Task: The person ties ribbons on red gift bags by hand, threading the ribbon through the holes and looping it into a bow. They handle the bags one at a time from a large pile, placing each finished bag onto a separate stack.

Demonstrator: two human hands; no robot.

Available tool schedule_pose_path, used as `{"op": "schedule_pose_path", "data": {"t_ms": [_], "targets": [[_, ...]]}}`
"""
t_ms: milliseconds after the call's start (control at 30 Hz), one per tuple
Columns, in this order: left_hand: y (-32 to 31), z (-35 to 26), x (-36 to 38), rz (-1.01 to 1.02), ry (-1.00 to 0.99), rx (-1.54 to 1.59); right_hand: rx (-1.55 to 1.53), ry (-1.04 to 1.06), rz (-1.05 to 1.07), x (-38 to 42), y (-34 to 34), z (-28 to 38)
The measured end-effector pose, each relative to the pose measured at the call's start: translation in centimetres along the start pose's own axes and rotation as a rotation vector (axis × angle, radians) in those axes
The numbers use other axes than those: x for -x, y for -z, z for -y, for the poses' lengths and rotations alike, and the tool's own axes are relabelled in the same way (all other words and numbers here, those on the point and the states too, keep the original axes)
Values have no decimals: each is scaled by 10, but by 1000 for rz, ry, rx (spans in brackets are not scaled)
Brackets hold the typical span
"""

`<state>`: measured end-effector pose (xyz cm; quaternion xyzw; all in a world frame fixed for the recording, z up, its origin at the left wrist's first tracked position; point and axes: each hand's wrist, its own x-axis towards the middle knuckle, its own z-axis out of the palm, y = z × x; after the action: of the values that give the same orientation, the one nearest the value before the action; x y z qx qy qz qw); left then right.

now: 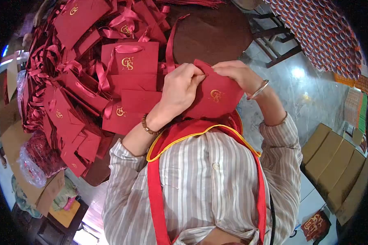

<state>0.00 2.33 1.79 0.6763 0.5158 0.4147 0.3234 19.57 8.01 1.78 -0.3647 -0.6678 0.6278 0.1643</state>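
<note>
- Head view: the left hand and right hand both pinched the top edge of a red paper bag, held up just above the striped shirt.
- The step looked like fitting or closing the bag's mouth; next would call for steady, even fingertip pressure along that edge.
- Gold "GS" lettering marked the bag and the pile of bags beside it.

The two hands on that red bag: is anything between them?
In the head view, only the red bag's top edge spans the left hand and right hand.
</note>
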Motion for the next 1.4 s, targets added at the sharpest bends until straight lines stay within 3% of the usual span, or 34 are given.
{"op": "schedule_pose_path", "data": {"t_ms": [33,100,133,233,300,333,400,500,633,1000,1400], "targets": [[-1,1,0,-1,1,-2,-1,1,1,1,2,0],[-3,3,1,-31,-89,-63,504,386,-13,1,5,0],[-3,2,1,-31,-89,-63,504,386,-14,0,6,-1],[0,-1,0,-9,-49,-47,368,363,21,-1,5,-2],[1,-2,-2,12,-63,-39,-41,-44,-26,1,-1,3],[2,-3,-3,12,-64,-40,-41,-43,-25,1,-2,8],[2,-2,-4,36,-64,-34,-334,-260,91,2,-1,20],[2,-2,-6,54,-57,-41,-114,-193,70,2,-1,18],[3,-4,-7,63,-74,-81,-67,-196,68,3,-3,24],[4,-7,-2,79,5,3,-355,-231,112,9,-1,17],[1,-10,-4,49,3,-8,-385,-252,124,10,-4,29]]}}
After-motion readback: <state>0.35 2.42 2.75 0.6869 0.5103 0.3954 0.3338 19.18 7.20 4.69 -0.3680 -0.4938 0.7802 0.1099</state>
